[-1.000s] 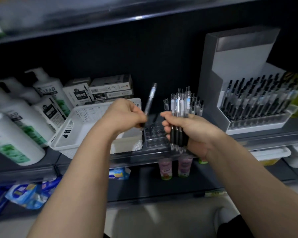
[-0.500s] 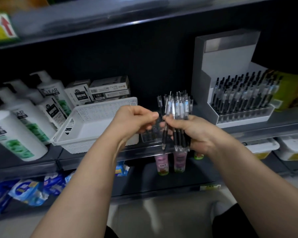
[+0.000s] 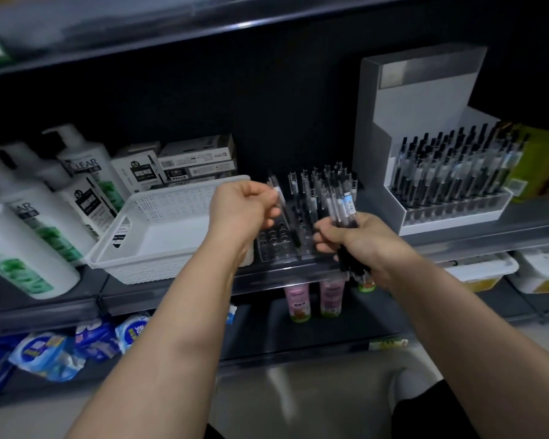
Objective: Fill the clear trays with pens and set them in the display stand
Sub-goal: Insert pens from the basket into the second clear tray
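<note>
On the middle shelf (image 3: 488,236), straight ahead: clear tray (image 3: 274,247), empty sockets showing at its left and front, upright pens (image 3: 314,198) standing in its right and back rows. Just above the empty sockets, pinched between thumb and fingers of the left hand (image 3: 241,210): single pen (image 3: 279,199), tilted and blurred, dark lower end down at the tray; cannot tell whether touching it. Gripped in the curled right hand (image 3: 362,245), near the tray's right front: bundle of pens (image 3: 346,213), clips up, black grips poking out below the fist.

Farther right on the same shelf: grey-and-white display stand (image 3: 425,99), carrying a filled tray (image 3: 454,213) of dark-capped pens. Left of the clear tray, just beside it: white perforated basket (image 3: 159,229). Behind the basket, stacked pen boxes (image 3: 197,160); farther left, white pump bottles (image 3: 83,163) with green labels. On the shelf below: two small pink bottles (image 3: 298,301) and blue packets (image 3: 45,353).
</note>
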